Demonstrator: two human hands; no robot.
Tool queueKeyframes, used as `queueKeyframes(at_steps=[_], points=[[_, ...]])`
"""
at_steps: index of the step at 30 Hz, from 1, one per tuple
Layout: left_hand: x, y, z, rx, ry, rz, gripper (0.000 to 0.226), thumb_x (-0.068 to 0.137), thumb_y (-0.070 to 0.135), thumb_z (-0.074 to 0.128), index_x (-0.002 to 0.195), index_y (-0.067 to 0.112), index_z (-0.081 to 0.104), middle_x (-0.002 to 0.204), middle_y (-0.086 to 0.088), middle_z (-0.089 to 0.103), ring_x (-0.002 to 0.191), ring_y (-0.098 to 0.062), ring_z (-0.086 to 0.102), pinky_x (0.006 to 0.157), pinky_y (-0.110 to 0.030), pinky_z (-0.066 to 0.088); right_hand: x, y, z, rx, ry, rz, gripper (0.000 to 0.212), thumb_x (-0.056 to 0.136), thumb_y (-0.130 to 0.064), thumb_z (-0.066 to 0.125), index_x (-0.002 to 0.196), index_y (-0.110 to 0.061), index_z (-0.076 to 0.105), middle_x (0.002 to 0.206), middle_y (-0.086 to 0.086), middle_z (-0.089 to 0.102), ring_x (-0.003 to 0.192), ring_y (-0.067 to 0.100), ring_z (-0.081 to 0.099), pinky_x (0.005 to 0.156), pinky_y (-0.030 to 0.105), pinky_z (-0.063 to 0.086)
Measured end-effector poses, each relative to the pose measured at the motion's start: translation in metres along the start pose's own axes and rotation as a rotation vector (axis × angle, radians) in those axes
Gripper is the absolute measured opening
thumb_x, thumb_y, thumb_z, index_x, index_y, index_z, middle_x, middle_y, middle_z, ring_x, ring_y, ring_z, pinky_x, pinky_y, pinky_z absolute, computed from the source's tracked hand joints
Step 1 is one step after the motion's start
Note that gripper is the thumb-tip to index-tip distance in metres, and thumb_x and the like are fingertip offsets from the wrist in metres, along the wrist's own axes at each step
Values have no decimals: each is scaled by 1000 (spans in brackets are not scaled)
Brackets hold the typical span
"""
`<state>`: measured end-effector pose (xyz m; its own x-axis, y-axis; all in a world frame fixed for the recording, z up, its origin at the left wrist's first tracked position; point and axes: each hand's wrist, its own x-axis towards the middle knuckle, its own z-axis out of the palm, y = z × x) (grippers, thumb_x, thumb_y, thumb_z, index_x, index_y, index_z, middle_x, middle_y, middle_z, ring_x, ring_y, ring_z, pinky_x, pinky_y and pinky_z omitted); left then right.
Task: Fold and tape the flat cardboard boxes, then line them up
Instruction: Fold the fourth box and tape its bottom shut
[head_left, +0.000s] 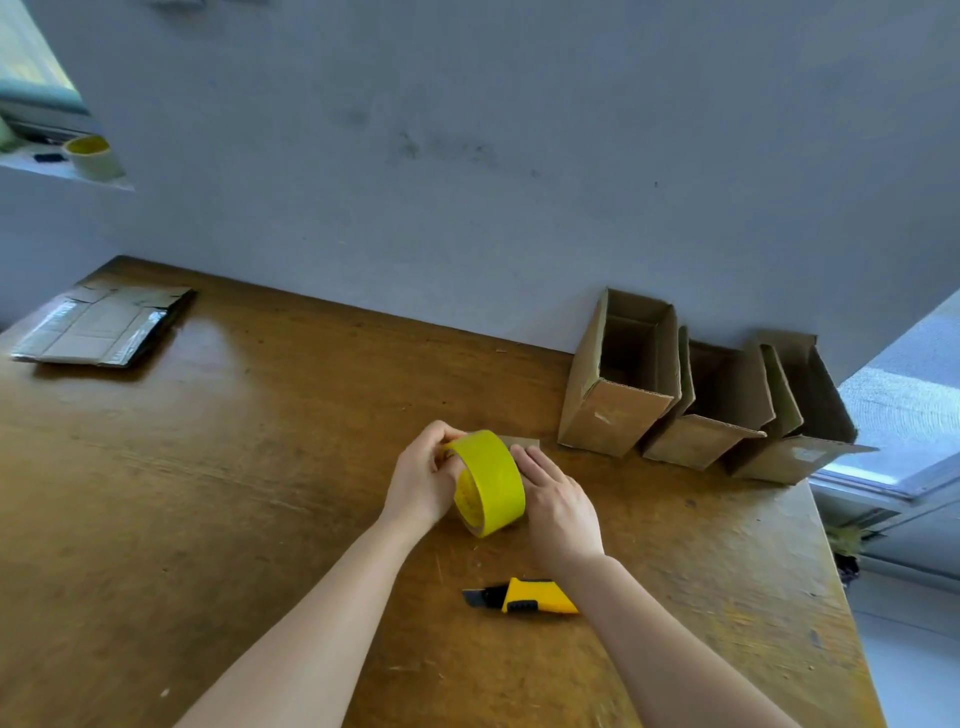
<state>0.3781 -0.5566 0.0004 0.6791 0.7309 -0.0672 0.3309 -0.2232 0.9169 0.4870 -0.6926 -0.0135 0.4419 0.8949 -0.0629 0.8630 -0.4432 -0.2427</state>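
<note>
The table (208, 467) runs out of frame at left and bottom. Three open folded boxes (618, 374) stand in a row along the wall at far right, each overlapping the next. A flat cardboard stack (104, 327) lies far left. At centre, the left hand (423, 475) curls its fingers over the yellow tape roll (493, 483). The right hand (556, 499) lays straight fingers against the roll's side, thumb hidden. The right forearm hides the rear of the utility knife (535, 597).

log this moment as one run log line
left hand: grips yellow tape roll | right hand: flat against roll | utility knife: on table | folded boxes: three along wall | flat cardboard stack: far left
</note>
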Motion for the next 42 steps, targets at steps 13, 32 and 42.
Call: queueKeyframes(at_steps=[13, 32, 42], points=[[9, -5, 5, 27, 75, -86, 5, 94, 15, 54, 95, 14, 59, 86, -1, 65, 81, -13, 62, 69, -26, 51, 10, -29, -29, 1100, 107, 247, 50, 87, -63, 54, 93, -15, 69, 76, -3, 64, 72, 7, 56, 65, 24, 44], [-1, 3, -7, -759, 47, -369, 21, 96, 14, 54, 100, 4, 72, 102, -13, 73, 100, -26, 69, 93, -42, 53, 37, -33, -51, 554, 148, 116, 22, 97, -44, 51, 90, -25, 60, 80, -6, 60, 71, 9, 55, 57, 20, 42], [6, 8, -10, -806, 98, -474, 11, 95, 12, 55, 90, 5, 62, 93, -12, 72, 88, -22, 72, 78, -35, 59, 42, -39, -63, 475, 24, 82, 35, 90, -55, 55, 82, -22, 60, 73, -6, 58, 66, 10, 54, 57, 23, 42]])
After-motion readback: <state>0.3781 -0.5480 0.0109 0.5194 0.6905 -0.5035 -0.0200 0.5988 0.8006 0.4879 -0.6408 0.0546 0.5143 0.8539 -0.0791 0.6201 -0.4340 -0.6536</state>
